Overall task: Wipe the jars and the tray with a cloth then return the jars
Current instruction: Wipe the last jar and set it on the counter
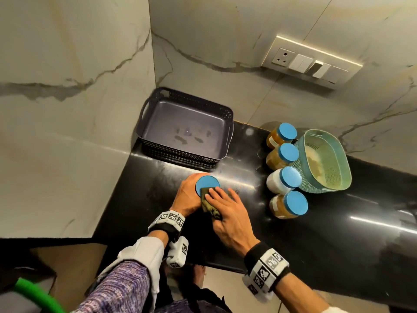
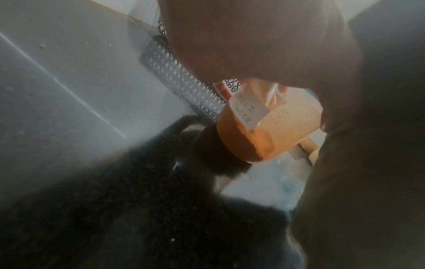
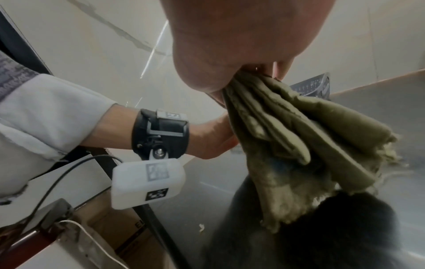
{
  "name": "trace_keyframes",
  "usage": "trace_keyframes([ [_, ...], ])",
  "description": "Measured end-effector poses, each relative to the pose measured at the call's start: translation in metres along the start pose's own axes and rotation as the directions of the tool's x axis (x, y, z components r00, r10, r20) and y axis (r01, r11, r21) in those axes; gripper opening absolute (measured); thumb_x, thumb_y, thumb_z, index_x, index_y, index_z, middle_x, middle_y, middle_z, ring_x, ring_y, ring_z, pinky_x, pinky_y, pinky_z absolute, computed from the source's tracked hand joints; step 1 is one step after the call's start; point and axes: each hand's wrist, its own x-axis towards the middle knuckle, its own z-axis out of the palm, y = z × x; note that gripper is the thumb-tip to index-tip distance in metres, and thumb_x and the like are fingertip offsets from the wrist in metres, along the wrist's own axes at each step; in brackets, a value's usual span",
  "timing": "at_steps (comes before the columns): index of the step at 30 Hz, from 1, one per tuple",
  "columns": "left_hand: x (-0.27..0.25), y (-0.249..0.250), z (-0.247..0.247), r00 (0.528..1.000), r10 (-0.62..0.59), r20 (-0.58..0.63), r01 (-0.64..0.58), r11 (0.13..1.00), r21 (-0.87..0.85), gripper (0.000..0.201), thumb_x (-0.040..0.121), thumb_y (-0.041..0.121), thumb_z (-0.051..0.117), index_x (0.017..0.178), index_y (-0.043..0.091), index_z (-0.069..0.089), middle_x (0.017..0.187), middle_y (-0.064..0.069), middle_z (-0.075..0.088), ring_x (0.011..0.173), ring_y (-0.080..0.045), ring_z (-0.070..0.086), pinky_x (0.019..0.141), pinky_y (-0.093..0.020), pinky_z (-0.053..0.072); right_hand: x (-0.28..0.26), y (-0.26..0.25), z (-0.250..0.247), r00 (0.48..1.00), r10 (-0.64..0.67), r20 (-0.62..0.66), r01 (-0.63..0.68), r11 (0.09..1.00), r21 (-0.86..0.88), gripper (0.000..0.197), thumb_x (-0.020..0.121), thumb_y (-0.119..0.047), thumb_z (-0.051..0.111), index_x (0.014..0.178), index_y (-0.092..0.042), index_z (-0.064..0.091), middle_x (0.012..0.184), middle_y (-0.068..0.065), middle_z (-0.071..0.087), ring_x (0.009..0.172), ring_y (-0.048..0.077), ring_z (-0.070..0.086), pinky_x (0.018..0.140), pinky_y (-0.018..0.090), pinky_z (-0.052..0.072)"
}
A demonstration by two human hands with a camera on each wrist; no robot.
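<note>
A jar with a blue lid (image 1: 207,184) stands on the black counter in front of the tray. My left hand (image 1: 189,193) grips it from the left; in the left wrist view the jar (image 2: 264,127) shows orange contents and a white label. My right hand (image 1: 222,201) holds an olive cloth (image 1: 209,205) against the lid's near edge and the jar's side. In the right wrist view the cloth (image 3: 299,138) hangs bunched from under the palm, pinched by the thumb. The dark perforated tray (image 1: 222,114) sits in the corner with nothing in it but some smudges on its floor.
Several more blue-lidded jars (image 1: 285,154) stand in a row at the right, beside a teal oval basket (image 1: 303,177). Marble walls close off the corner to the left and behind. A switch panel (image 1: 311,62) is on the back wall. The counter's front edge (image 1: 225,267) lies near my wrists.
</note>
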Motion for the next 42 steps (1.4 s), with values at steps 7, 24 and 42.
trace_keyframes([
  [7, -0.001, 0.01, -0.004, 0.991, 0.131, -0.025, -0.132, 0.99, -0.055, 0.039, 0.077, 0.019, 0.073, 0.116, 0.02, 0.069, 0.109, 0.006, 0.075, 0.1, -0.013, 0.073, 0.092, -0.045, 0.058, 0.039, -0.013, -0.001, 0.995, 0.099, -0.021, -0.096, 0.989, 0.116, 0.072, 0.067, -0.019, 0.048, 0.135, -0.015, 0.071, 0.149, 0.003, 0.062, 0.144, 0.021, 0.052, 0.129, 0.019, 0.004],
  [24, 0.009, 0.012, -0.011, 0.992, 0.101, 0.08, -0.106, 0.993, 0.051, 0.043, 0.074, 0.026, 0.079, 0.116, 0.024, 0.071, 0.11, 0.009, 0.075, 0.102, -0.008, 0.072, 0.096, -0.04, 0.056, 0.02, -0.017, -0.002, 0.967, 0.25, -0.056, -0.245, 0.966, 0.082, 0.082, 0.064, -0.009, 0.047, 0.145, -0.014, 0.063, 0.155, 0.002, 0.055, 0.152, 0.02, 0.042, 0.132, 0.032, 0.009],
  [42, 0.007, 0.004, -0.009, 0.998, 0.014, 0.064, -0.015, 0.999, 0.028, 0.054, 0.07, 0.037, 0.081, 0.121, 0.023, 0.07, 0.113, 0.006, 0.075, 0.103, -0.013, 0.072, 0.096, -0.046, 0.057, -0.01, -0.044, 0.011, 0.837, 0.543, -0.07, -0.385, 0.673, 0.631, 0.071, 0.074, 0.006, 0.047, 0.129, -0.029, 0.075, 0.142, -0.011, 0.066, 0.14, 0.001, 0.053, 0.123, 0.023, 0.034],
])
